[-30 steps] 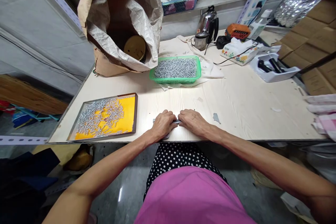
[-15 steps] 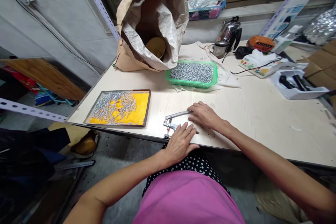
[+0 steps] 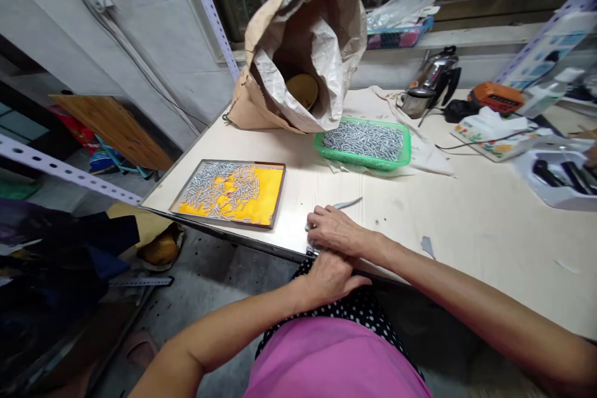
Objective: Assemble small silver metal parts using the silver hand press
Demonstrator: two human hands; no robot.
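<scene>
At the table's front edge lies a silver hand tool with lever arms, like a plier or clamp. Only one arm and bits of its left end show. My right hand curls its fingers over the tool's left end. Lower down, my left hand rests against the edge, thumb stretched to the right. Its other fingers are hidden beneath the right hand. Left of both hands is a shallow tray with a yellow bottom and many small silver metal pins. A green basket behind the hands is heaped with similar pins.
A large open paper sack stands at the back with a round container inside. Back right are a metal kettle, an orange-black battery-like block, a tissue box and a white tray. A grey scrap lies right of the hands.
My right hand has moved left from the tool's upper arm to its left end, over my left hand's fingers. The view has shifted left, so things appear further right.
</scene>
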